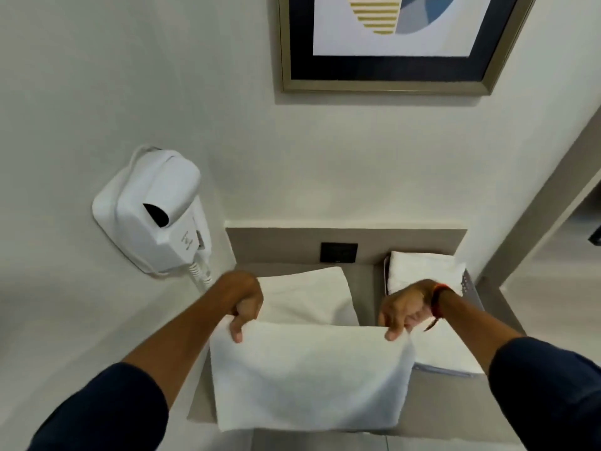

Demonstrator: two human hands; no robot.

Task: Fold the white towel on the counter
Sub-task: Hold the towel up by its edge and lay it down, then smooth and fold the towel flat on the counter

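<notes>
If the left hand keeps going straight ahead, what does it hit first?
Probably the folded white towel lying just beyond the left hand, then the counter's back panel; depth is uncertain.

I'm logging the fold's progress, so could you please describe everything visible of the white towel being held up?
The white towel looks like soft terry cloth, plain and unmarked. It hangs as a broad rectangle, apparently doubled, its top edge stretched level. The left hand pinches the upper left corner and the right hand the upper right. It hangs in front of the counter, hiding part of it; whether its lower edge touches anything cannot be told.
</notes>
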